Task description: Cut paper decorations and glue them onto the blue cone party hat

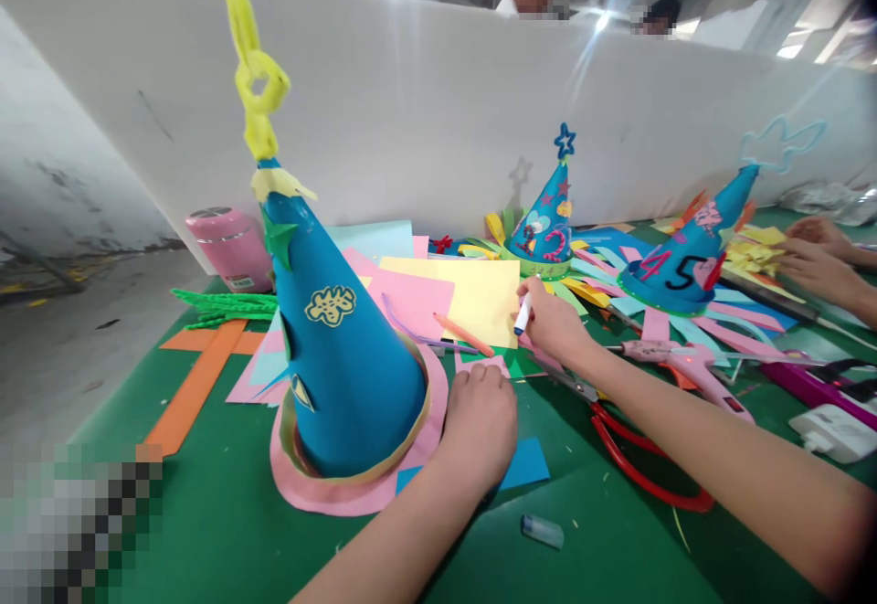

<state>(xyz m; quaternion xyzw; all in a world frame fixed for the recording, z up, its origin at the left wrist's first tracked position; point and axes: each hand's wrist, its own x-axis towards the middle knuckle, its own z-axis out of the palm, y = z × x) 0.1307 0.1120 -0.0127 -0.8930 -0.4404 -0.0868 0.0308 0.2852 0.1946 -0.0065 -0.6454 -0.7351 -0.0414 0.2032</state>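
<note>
My right hand (550, 319) pinches a white marker pen (523, 313) with a dark blue end, held above the pile of coloured paper. Closer to me, my left hand (483, 421) is curled down at the table, beside the pink brim of a tall blue paper cone hat (353, 357). Its fingertips are hidden, close to a small piece of pink paper (481, 365); what they hold, if anything, does not show. A yellow fuzzy-stem shape (257, 83) tops the hat. A loose blue pen cap (543, 531) lies on the green table (617, 549).
Red-handled scissors (634, 444) lie under my right forearm. A pink glue gun (692, 368) and white plug (836, 430) are at right. Two decorated cone hats (544, 220) stand behind. A pink bottle (229, 248) stands left. Another person's hands (826, 261) hold yellow paper.
</note>
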